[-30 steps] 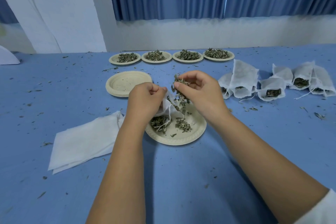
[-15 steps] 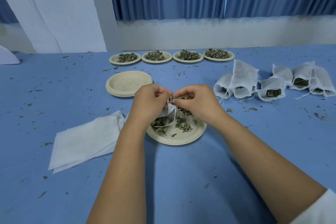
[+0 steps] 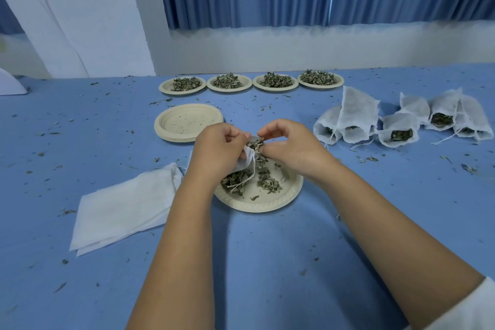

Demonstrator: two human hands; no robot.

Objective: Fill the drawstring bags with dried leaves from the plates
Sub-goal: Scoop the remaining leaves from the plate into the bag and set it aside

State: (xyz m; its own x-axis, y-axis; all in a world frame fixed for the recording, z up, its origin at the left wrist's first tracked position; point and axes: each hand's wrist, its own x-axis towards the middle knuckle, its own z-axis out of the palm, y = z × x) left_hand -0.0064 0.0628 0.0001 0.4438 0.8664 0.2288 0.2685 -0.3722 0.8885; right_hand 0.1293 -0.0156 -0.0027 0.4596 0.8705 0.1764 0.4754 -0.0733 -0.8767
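My left hand (image 3: pixel 217 151) grips a white drawstring bag (image 3: pixel 247 159) by its mouth, just above a beige paper plate (image 3: pixel 284 199) that holds loose dried leaves (image 3: pixel 267 182). My right hand (image 3: pixel 292 147) pinches a clump of dried leaves (image 3: pixel 255 143) right at the bag's opening. The bag's strings hang down onto the plate. Most of the bag is hidden behind my left hand.
Four plates heaped with leaves (image 3: pixel 251 82) line the far side. A stack of empty plates (image 3: pixel 187 122) sits behind my left hand. Flat empty bags (image 3: pixel 126 206) lie to the left, several filled bags (image 3: pixel 401 123) to the right. Leaf crumbs litter the blue table (image 3: pixel 267 262).
My right hand came down with its pinch of leaves from above the plate to the bag's mouth. My left hand stayed on the bag, shifting slightly.
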